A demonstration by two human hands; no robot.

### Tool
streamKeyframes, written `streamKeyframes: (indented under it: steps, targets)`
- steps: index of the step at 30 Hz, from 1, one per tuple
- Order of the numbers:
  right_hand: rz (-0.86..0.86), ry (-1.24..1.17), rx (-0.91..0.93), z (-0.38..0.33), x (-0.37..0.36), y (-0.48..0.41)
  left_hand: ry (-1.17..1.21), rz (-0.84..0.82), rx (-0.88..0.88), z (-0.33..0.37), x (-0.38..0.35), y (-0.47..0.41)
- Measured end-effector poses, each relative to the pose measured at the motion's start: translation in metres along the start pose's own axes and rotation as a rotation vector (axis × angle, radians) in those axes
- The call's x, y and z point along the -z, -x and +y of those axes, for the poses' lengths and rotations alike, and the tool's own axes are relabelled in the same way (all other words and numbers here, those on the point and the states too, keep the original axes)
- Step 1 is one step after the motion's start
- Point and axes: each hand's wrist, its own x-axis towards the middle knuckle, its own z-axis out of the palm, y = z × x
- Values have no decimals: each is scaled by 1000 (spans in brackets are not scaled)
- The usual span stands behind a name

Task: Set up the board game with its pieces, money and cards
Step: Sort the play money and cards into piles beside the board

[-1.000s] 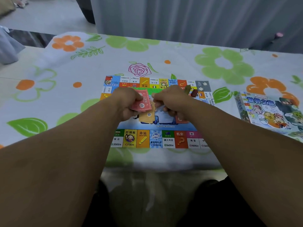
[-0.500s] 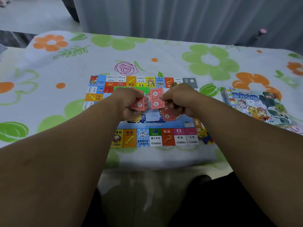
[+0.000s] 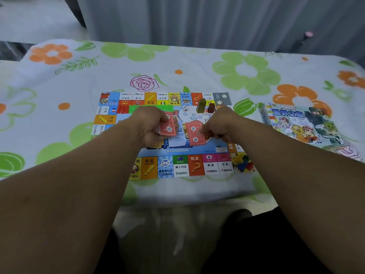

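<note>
Red card (image 3: 194, 133) pinched in our right hand (image 3: 223, 125) now sits apart from the stack (image 3: 167, 126) our left hand (image 3: 150, 123) grips; we judge card sorting ongoing.

Box (image 3: 302, 125) right of board (image 3: 177, 167).

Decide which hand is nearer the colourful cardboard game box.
Right. The right hand is left of the colourful cardboard game box, apart from it; the left hand is farther left still.
</note>
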Motion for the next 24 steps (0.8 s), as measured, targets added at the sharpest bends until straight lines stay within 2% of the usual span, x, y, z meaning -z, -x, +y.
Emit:
streamKeyframes:
  steps: [3,10,17,21,24]
  targets:
    - [26,-35,45,-2,-1,-2,-14,8,4,0,-1,-2]
    - [-235,-240,160,-12,-13,0,-63,-20,-1,-1,-10,0]
    - [-223,-266,170,-12,-15,-2,-82,-64,-5,-3,-15,-1]
    - [-177,-265,88,-8,-8,-4,-55,-49,-13,-4,-11,-3]
    - [-140,-171,19,0,-1,-6,-8,-48,11,-2,-6,-4]
